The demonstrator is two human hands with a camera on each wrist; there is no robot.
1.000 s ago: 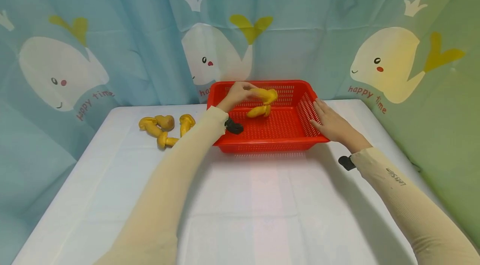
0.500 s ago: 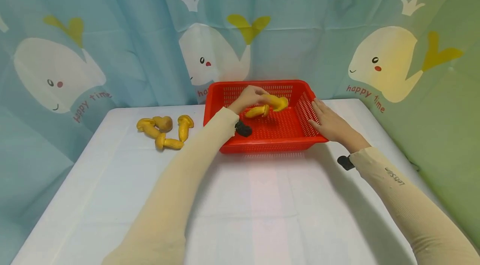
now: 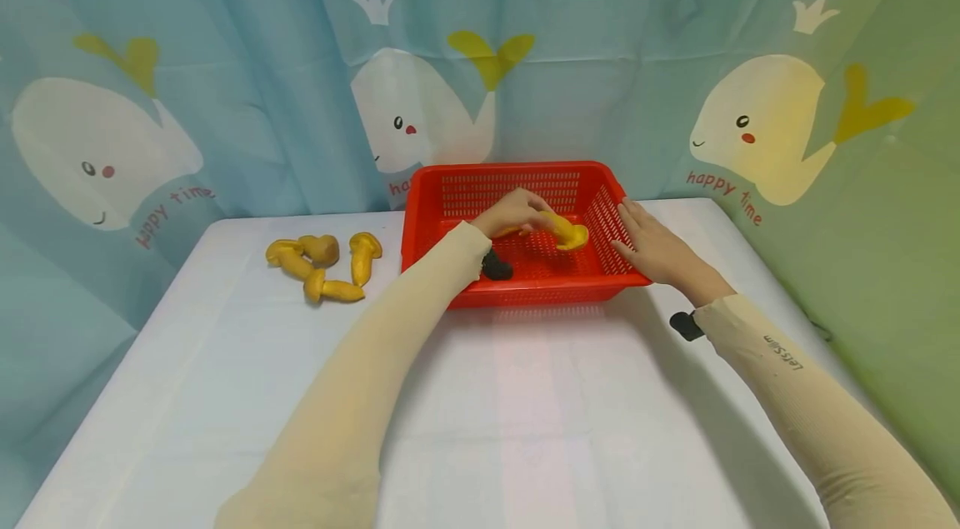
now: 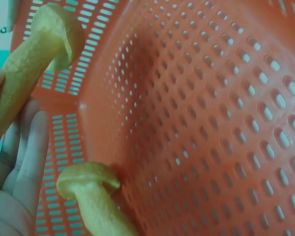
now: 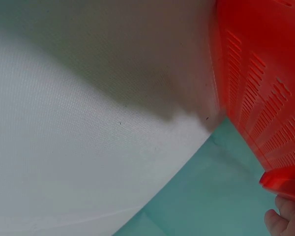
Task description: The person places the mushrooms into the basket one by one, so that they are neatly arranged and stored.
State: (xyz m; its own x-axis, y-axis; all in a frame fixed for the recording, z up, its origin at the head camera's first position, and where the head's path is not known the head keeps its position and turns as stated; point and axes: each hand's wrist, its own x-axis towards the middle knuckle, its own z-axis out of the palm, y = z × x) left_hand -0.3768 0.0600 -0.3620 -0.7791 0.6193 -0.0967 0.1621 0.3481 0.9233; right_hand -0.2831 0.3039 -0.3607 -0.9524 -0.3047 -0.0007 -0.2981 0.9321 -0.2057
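My left hand (image 3: 519,213) is inside the red basket (image 3: 536,294), pinching a yellow mushroom (image 3: 570,234) by its stem. The cap points to the right, toward the basket's right wall. In the left wrist view the held mushroom (image 4: 34,59) hangs above the perforated floor, between thumb and fingers (image 4: 32,152). Below it lies a second mushroom (image 4: 96,196), mostly hidden behind my hand in the head view. My right hand (image 3: 660,247) rests along the basket's right rim with its fingers straight. In the right wrist view its fingertips (image 5: 285,216) are at the rim.
Several mushrooms lie on the white tabletop (image 3: 480,421) left of the basket, among them an upright-lying one (image 3: 364,258) and a sideways one (image 3: 333,290). Behind the table hangs a blue curtain (image 3: 585,4) with whale prints; a green one (image 3: 900,279) is at the right.
My left hand has moved right and down into the basket with the mushroom. The right hand stays at the rim. The whole head view has shifted slightly.
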